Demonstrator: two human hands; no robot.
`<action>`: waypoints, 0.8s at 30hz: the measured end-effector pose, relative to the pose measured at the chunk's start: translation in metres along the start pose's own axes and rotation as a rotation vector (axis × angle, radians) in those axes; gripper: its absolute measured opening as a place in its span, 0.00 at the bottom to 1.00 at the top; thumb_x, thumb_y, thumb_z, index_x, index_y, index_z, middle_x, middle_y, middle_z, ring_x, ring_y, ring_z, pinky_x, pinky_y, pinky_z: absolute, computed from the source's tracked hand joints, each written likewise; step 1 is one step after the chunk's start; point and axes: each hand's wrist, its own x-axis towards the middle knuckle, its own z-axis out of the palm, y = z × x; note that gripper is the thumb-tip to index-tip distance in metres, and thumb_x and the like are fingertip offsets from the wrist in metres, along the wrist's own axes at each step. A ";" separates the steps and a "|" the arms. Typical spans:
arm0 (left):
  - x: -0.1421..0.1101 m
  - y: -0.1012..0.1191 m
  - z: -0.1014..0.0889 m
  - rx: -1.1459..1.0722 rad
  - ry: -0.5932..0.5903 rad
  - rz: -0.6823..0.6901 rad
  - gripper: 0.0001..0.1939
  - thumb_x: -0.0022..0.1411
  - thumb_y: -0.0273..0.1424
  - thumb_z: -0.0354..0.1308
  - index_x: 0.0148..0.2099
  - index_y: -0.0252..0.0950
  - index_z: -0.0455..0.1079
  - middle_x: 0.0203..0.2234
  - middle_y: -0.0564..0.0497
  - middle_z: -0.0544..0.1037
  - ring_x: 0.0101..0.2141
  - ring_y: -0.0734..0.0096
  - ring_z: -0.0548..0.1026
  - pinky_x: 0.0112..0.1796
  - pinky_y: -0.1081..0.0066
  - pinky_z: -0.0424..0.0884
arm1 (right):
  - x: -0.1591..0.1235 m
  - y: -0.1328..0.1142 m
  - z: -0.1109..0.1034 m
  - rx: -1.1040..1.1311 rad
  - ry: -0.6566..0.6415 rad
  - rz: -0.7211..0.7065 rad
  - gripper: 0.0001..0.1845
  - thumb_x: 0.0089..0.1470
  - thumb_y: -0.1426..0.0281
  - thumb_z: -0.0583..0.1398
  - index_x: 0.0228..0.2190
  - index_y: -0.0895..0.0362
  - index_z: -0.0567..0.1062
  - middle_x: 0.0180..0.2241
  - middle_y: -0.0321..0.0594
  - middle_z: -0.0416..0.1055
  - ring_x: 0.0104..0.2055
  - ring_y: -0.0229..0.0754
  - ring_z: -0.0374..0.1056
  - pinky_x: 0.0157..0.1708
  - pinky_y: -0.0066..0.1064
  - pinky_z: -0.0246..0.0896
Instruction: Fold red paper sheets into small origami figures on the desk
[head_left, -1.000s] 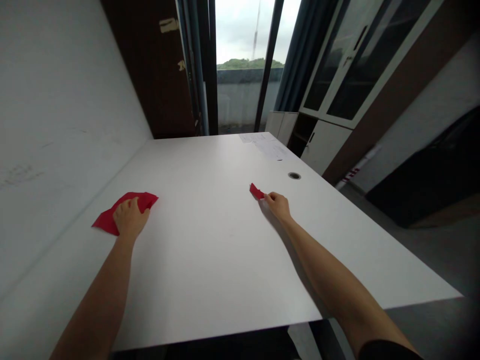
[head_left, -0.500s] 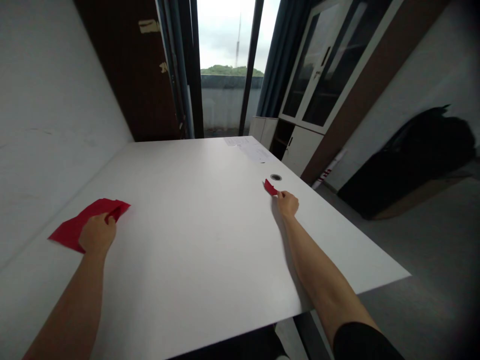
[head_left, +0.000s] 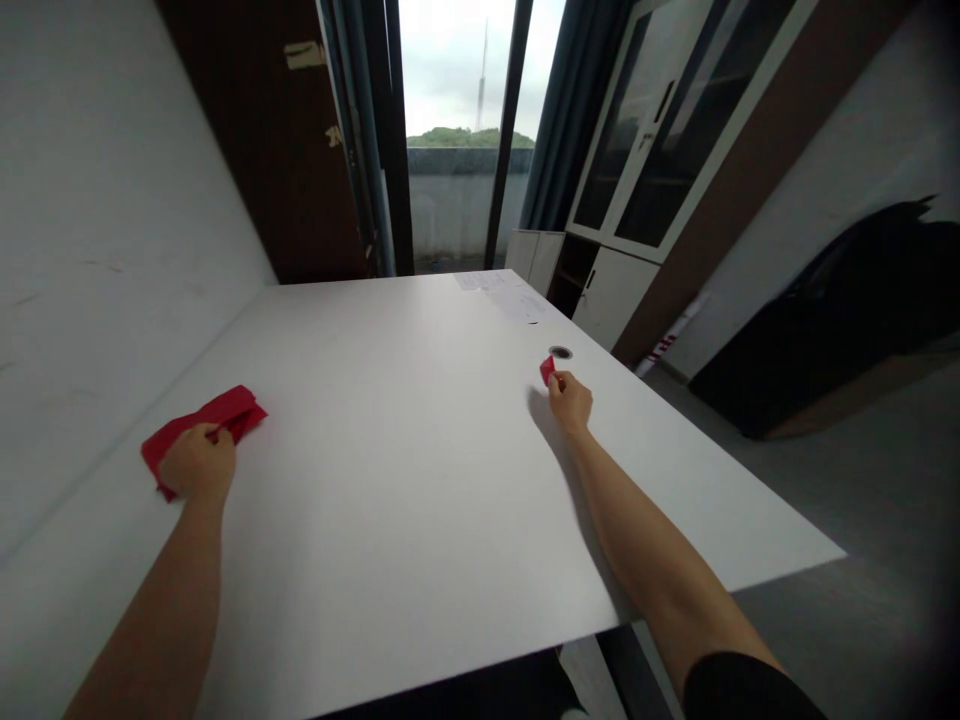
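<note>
On the left side of the white table (head_left: 390, 480), my left hand (head_left: 201, 460) is closed on a larger piece of red paper or cloth (head_left: 229, 402); which material it is I cannot tell. The piece is creased and sticks out beyond the knuckles toward the wall. Over the right part of the table, my right hand (head_left: 571, 402) pinches a small red scrap (head_left: 547, 370), close to the round cable hole (head_left: 560, 352). A shadow under the right hand falls on the tabletop.
Printed sheets (head_left: 495, 290) lie at the table's far right corner. A wall (head_left: 97, 250) borders the left side. Beyond the table stand a glass door (head_left: 450, 190) and a white cabinet (head_left: 619, 295). A large black object (head_left: 840, 320) stands on the floor at the right.
The larger red piece at my left hand has folded up and spreads less to the left. The small scrap in my right hand now points more upward. The view has shifted slightly.
</note>
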 end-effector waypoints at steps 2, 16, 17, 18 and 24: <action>0.001 0.004 -0.005 -0.019 0.115 0.051 0.15 0.64 0.37 0.52 0.46 0.33 0.73 0.39 0.43 0.77 0.38 0.58 0.73 0.40 0.59 0.68 | -0.004 -0.009 0.002 0.041 -0.007 -0.085 0.16 0.59 0.63 0.55 0.41 0.57 0.78 0.35 0.44 0.77 0.34 0.45 0.69 0.34 0.32 0.55; -0.128 0.164 -0.049 -0.475 0.054 0.961 0.09 0.67 0.28 0.52 0.45 0.35 0.73 0.44 0.45 0.80 0.42 0.61 0.77 0.46 0.63 0.69 | -0.098 -0.117 -0.007 0.467 -0.646 -0.641 0.34 0.59 0.66 0.59 0.65 0.50 0.56 0.42 0.39 0.76 0.33 0.38 0.71 0.35 0.30 0.65; -0.138 0.169 -0.048 -0.497 0.032 1.002 0.09 0.67 0.27 0.52 0.45 0.35 0.73 0.43 0.45 0.80 0.41 0.62 0.77 0.45 0.63 0.70 | -0.106 -0.122 -0.007 0.500 -0.723 -0.663 0.39 0.59 0.66 0.60 0.67 0.48 0.51 0.45 0.40 0.75 0.34 0.38 0.72 0.35 0.29 0.65; -0.146 0.172 -0.048 -0.511 0.001 1.049 0.09 0.67 0.26 0.52 0.46 0.35 0.73 0.43 0.45 0.80 0.41 0.62 0.77 0.44 0.63 0.71 | -0.113 -0.126 -0.007 0.529 -0.772 -0.674 0.42 0.58 0.67 0.60 0.68 0.47 0.47 0.48 0.40 0.74 0.34 0.37 0.72 0.34 0.28 0.66; -0.160 0.172 -0.043 -0.658 -0.138 1.308 0.10 0.67 0.25 0.52 0.47 0.34 0.73 0.40 0.45 0.80 0.40 0.63 0.78 0.42 0.62 0.74 | -0.125 -0.130 0.001 0.570 -0.780 -0.664 0.34 0.56 0.74 0.58 0.63 0.48 0.61 0.48 0.40 0.75 0.36 0.39 0.73 0.38 0.30 0.67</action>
